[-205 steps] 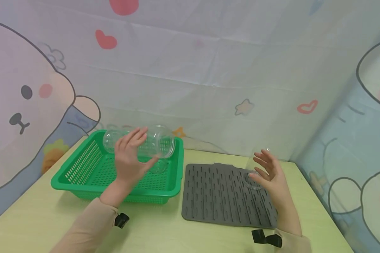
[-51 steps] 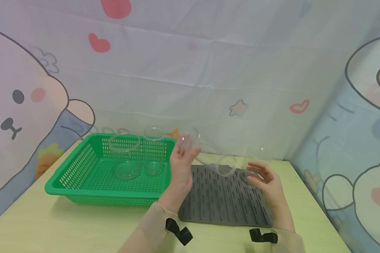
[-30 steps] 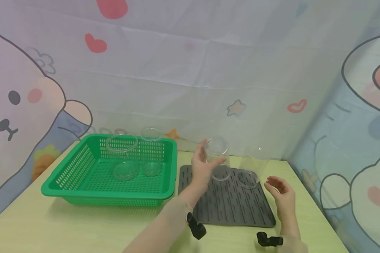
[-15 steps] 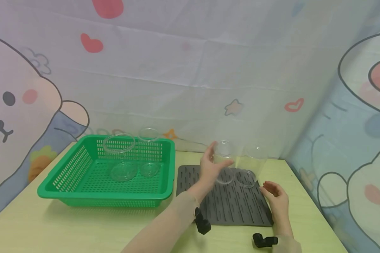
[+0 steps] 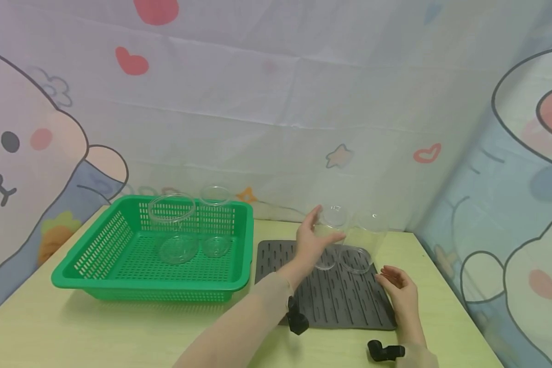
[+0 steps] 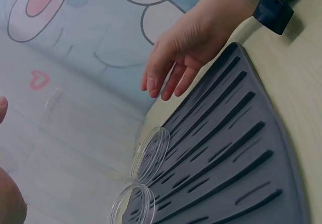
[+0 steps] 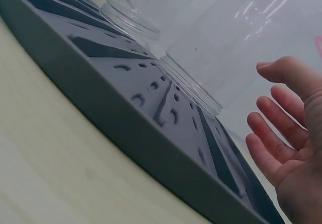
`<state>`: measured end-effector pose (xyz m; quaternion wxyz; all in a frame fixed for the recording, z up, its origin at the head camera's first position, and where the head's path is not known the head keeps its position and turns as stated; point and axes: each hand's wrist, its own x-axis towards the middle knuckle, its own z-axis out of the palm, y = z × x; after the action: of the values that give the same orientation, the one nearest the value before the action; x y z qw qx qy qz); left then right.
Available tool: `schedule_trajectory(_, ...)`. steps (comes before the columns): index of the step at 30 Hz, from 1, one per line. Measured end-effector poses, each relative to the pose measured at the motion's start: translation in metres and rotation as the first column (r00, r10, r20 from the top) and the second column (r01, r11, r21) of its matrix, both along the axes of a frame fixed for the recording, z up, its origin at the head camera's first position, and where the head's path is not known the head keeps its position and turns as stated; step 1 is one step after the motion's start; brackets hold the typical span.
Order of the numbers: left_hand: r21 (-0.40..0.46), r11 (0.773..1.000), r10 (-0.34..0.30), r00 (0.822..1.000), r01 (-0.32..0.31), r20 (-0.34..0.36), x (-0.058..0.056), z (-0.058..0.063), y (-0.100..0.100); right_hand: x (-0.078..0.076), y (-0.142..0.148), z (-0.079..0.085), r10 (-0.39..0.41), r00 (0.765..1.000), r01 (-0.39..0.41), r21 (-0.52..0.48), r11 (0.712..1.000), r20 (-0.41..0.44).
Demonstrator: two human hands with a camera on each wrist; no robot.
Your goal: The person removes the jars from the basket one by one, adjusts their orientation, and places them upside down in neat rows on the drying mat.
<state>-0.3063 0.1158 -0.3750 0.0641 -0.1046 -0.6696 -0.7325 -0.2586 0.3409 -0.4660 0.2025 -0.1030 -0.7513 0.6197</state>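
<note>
My left hand (image 5: pixel 310 240) grips a clear jar (image 5: pixel 335 216) by its side, thumb in front and fingers behind. This jar stands upside down on the grey ridged drying mat (image 5: pixel 340 301), its rim (image 6: pixel 143 204) down on the ridges. Close on its right is another clear jar (image 5: pixel 365 235), also mouth down; its threaded rim (image 7: pixel 188 85) shows in the right wrist view. My right hand (image 5: pixel 402 294) is off the mat's right edge, fingers loosely curved and holding nothing, apart from the jars. In the left wrist view only bits of my left fingers show.
A green plastic basket (image 5: pixel 152 284) stands at the left of the pale table (image 5: pixel 119 337). In it are a wide clear jar (image 5: pixel 178 249) and a narrower one (image 5: pixel 216 246), both mouth up. A printed cloth (image 5: pixel 257 102) hangs behind the table.
My left hand has carried a clear jar from the basket rightward and down onto the mat, beside the other jar. My right hand has let go of that other jar and drawn back toward me.
</note>
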Motion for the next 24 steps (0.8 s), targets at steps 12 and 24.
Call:
schedule_trajectory(12,-0.051,0.999,-0.018,0.999,0.019,0.032,-0.012,0.004,0.006,0.002,0.005,-0.004,0.021,0.997,-0.024,0.048,0.999,0.069)
schedule_trajectory(24,-0.075,0.994,-0.076,0.997,0.078,0.029,-0.016,0.007,0.006,0.002,0.004,-0.001,0.021,0.997,-0.024,0.047,0.999,0.071)
